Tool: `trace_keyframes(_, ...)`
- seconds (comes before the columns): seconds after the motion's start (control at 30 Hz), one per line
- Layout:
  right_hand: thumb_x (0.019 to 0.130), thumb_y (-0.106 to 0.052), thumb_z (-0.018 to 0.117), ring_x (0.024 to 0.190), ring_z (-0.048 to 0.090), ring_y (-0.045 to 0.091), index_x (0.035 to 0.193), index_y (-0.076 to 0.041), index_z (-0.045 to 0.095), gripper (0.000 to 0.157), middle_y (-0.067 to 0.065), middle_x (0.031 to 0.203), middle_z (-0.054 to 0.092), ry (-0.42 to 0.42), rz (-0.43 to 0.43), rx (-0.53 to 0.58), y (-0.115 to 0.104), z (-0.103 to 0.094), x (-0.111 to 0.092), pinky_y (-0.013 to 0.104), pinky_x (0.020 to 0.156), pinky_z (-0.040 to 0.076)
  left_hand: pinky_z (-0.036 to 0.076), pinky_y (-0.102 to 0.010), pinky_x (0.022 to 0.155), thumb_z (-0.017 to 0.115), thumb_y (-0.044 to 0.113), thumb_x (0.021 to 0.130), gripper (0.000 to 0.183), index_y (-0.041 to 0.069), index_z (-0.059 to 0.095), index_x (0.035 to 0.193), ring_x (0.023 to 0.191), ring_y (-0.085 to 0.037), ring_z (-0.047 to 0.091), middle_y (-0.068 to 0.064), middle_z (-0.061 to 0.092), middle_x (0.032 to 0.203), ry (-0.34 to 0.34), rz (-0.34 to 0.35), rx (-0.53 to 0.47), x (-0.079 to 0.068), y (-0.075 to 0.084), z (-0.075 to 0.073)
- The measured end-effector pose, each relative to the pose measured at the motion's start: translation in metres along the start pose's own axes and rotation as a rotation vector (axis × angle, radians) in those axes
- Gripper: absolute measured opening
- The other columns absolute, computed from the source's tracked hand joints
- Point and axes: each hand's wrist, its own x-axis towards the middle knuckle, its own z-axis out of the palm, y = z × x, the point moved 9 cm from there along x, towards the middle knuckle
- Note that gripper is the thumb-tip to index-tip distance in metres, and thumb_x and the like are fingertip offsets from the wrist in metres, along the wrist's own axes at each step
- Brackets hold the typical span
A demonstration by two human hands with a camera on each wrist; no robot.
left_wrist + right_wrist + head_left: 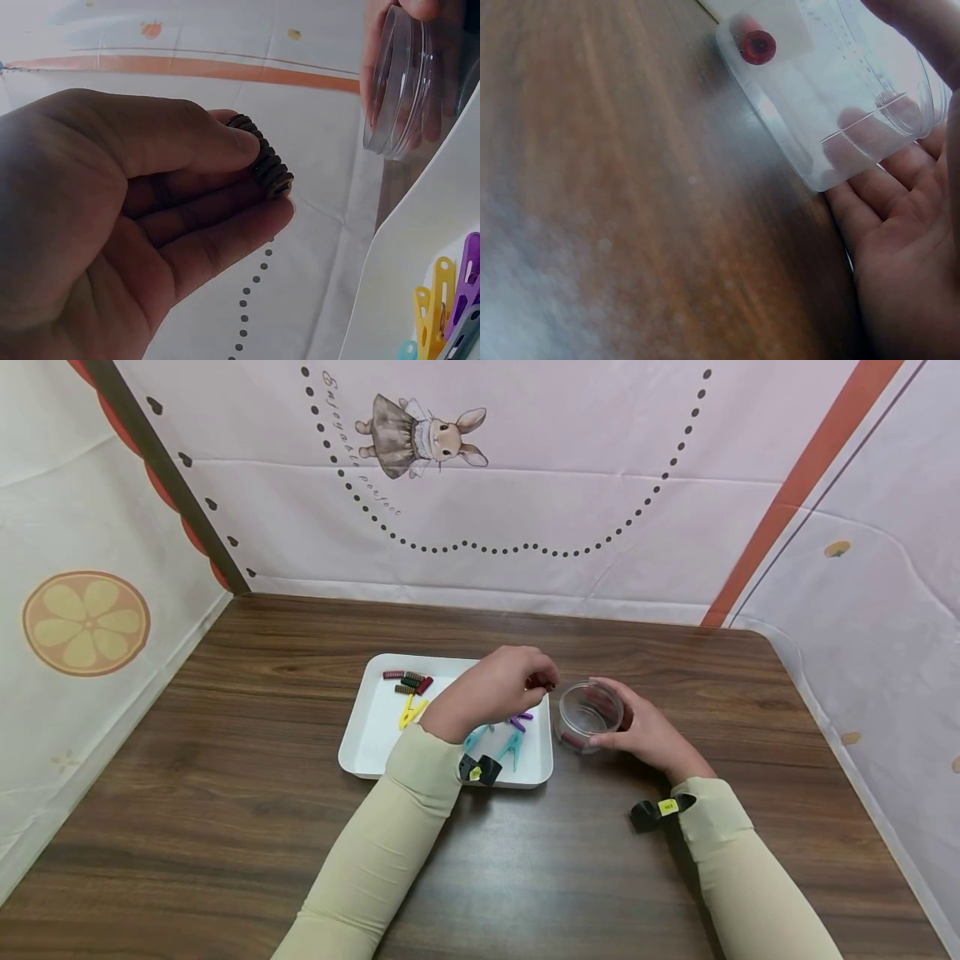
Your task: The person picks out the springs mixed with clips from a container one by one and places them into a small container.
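My left hand [506, 685] pinches a dark brownish coil spring [262, 157] between thumb and fingers, above the right end of the white tray [360, 735]. Just to the right stands a clear round plastic jar [581, 718] with its mouth uncovered. My right hand [637, 727] grips the jar from its right side, thumb in front and fingers behind. Inside, at the bottom, lies a red spring [757, 46]. Several more springs [410, 681], red, green and brown, lie at the tray's back left.
Yellow [410, 712], light blue [512, 747] and purple clothespins [519, 722] lie in the tray, partly behind my left forearm. The tray and jar stand on a dark wooden table [247, 760]. Printed cloth [525, 510] hangs along the back and both sides.
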Motion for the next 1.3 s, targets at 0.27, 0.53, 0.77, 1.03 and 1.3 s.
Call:
trace_keyframes(0.27, 0.076, -0.027, 0.083, 0.131, 0.046, 0.021, 0.149, -0.025, 0.034, 0.088, 0.003, 0.147, 0.047, 0.004, -0.004, -0.005, 0.002, 0.0, 0.0, 0.009, 0.097, 0.035, 0.05, -0.02, 0.079, 0.057, 0.011, 0.092, 0.019, 0.014, 0.07, 0.106, 0.087, -0.007, 0.059, 0.003, 0.065, 0.103, 0.013, 0.011, -0.01, 0.001, 0.002, 0.002)
trace_keyframes(0.53, 0.076, -0.025, 0.083, 0.129, 0.047, 0.02, 0.148, -0.026, 0.035, 0.087, 0.003, 0.146, 0.048, 0.007, -0.009, 0.015, 0.001, 0.0, -0.001, 0.01, 0.096, 0.037, 0.05, -0.02, 0.077, 0.057, 0.012, 0.094, 0.019, 0.012, 0.07, 0.109, 0.087, -0.007, 0.059, 0.003, 0.063, 0.103, -0.004, 0.03, -0.039, 0.001, 0.007, 0.007)
trace_keyframes(0.77, 0.077, -0.027, 0.083, 0.129, 0.047, 0.02, 0.148, -0.029, 0.034, 0.087, 0.002, 0.146, 0.047, 0.002, 0.006, 0.005, 0.003, 0.0, -0.001, 0.011, 0.096, 0.037, 0.05, -0.019, 0.078, 0.058, 0.013, 0.094, 0.018, 0.015, 0.07, 0.107, 0.087, -0.005, 0.058, 0.005, 0.063, 0.101, 0.014, 0.042, -0.038, 0.002, 0.009, 0.008)
trace_keyframes(1.03, 0.077, -0.026, 0.083, 0.125, 0.049, 0.021, 0.148, -0.029, 0.034, 0.086, 0.003, 0.144, 0.049, 0.001, 0.015, 0.008, 0.002, 0.001, 0.0, 0.012, 0.095, 0.039, 0.049, -0.019, 0.079, 0.057, 0.012, 0.094, 0.018, 0.015, 0.07, 0.107, 0.089, -0.005, 0.058, 0.005, 0.063, 0.102, 0.025, 0.065, -0.033, 0.004, 0.013, 0.011)
trace_keyframes(1.3, 0.079, -0.023, 0.081, 0.124, 0.049, 0.023, 0.149, -0.024, 0.033, 0.085, 0.008, 0.145, 0.047, -0.003, 0.015, 0.01, 0.003, 0.001, 0.0, 0.012, 0.094, 0.039, 0.049, -0.019, 0.079, 0.056, 0.012, 0.095, 0.02, 0.016, 0.069, 0.109, 0.09, -0.005, 0.058, 0.004, 0.063, 0.104, 0.019, 0.089, -0.028, 0.005, 0.017, 0.017)
